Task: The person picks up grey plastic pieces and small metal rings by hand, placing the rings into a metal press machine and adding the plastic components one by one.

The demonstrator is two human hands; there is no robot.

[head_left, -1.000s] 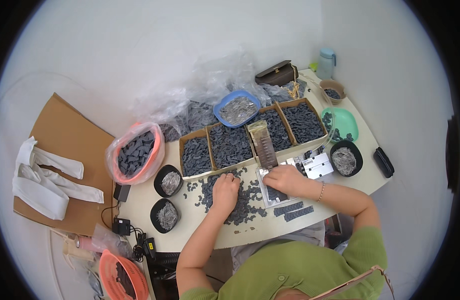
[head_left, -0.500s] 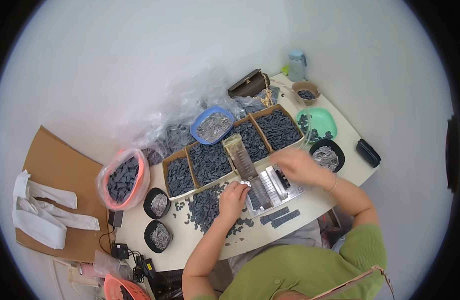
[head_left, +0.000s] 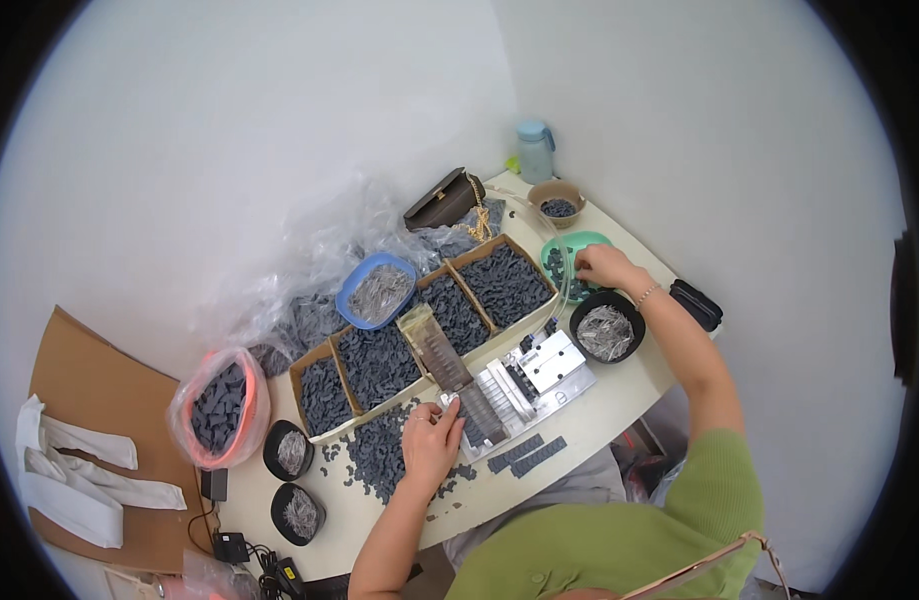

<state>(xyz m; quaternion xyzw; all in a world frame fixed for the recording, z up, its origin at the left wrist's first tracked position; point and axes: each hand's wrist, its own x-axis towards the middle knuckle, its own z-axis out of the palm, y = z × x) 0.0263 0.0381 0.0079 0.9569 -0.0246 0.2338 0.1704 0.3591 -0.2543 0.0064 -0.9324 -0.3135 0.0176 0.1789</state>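
Observation:
My left hand (head_left: 431,442) is at the left end of a metal jig (head_left: 577,388), its thumb and fingers closed on the jig's corner. Ribbed grey rows (head_left: 482,412) fill that side of the jig, and a clear slotted holder (head_left: 434,350) leans up behind them. At the jig's right part is a silver block (head_left: 554,360). My right hand (head_left: 607,266) reaches into a green tray (head_left: 591,240) of small dark pieces (head_left: 556,262). Its fingers are curled down and pinched among them; what they hold is too small to make out.
A divided cardboard box (head_left: 324,432) of dark parts stands behind the jig; loose dark parts (head_left: 379,455) lie left. Metal pins fill a blue tray (head_left: 377,325) and black bowls (head_left: 634,345). Two dark strips (head_left: 539,458) lie in front. A clear tube (head_left: 567,285) arches behind the jig.
My right hand has moved from above the jig to the green tray, uncovering the silver block. My left hand stays at the jig's left end. The whole view has shifted.

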